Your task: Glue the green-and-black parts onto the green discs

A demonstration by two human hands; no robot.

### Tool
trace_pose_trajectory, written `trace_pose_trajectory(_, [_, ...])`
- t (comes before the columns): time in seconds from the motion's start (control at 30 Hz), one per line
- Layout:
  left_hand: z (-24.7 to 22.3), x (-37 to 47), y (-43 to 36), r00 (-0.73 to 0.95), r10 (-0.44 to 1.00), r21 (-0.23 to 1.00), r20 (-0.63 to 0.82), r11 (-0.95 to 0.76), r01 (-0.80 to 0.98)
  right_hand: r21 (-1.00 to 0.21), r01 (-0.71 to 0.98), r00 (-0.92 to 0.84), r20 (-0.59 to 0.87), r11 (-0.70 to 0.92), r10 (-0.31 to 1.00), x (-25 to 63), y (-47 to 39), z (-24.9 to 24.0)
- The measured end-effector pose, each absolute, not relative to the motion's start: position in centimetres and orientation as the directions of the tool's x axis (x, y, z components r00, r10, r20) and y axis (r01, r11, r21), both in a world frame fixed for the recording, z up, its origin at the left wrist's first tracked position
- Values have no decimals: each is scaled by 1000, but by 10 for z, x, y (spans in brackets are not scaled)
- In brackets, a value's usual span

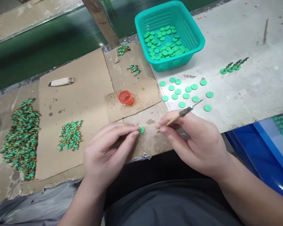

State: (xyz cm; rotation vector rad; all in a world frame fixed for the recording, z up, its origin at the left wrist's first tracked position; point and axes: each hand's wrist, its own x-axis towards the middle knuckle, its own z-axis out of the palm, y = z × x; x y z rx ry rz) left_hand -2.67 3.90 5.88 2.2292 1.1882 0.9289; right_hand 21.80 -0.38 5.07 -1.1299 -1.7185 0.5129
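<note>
My left hand [108,144] pinches with thumb and forefinger at a small round green disc [141,130] near the table's front edge. A tiny dark bit shows at the fingertips, too small to name. A short way to the right, my right hand [198,144] grips a thin wooden-handled tool [173,121] whose dark binding and fine metal tip point up and away. Beyond that hand lie several loose green discs [186,96] with small holes. A small red cup [125,98] of liquid stands on speckled cardboard ahead of my hands.
At the back, a teal basket [195,47] holds many green discs. Heaps of small green-and-gold pieces [21,141] lie on the left, with a smaller pile [70,135] on cardboard. A wrapped stick [61,81] lies behind. Discs with upright dark pieces [231,69] stand right.
</note>
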Motion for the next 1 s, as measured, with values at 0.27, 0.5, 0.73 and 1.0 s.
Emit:
trace_pose_trajectory(0.27, [60, -27, 38, 377, 858, 628, 349, -513, 585, -676, 558, -190, 460, 481, 867, 224, -10, 54])
trace_pose_trajectory(0.5, [65, -30, 43, 375, 889, 653, 261, -449, 609, -719, 519, -134, 465, 462, 875, 207, 4, 53])
trace_pose_trajectory(0.73, [57, -31, 46, 395, 868, 687, 301, -485, 542, -729, 507, -95, 483, 460, 870, 191, 13, 46])
trace_pose_trajectory(1.0, [56, -30, 44, 383, 872, 681, 305, -481, 552, -726, 538, -76, 464, 428, 882, 189, 11, 46])
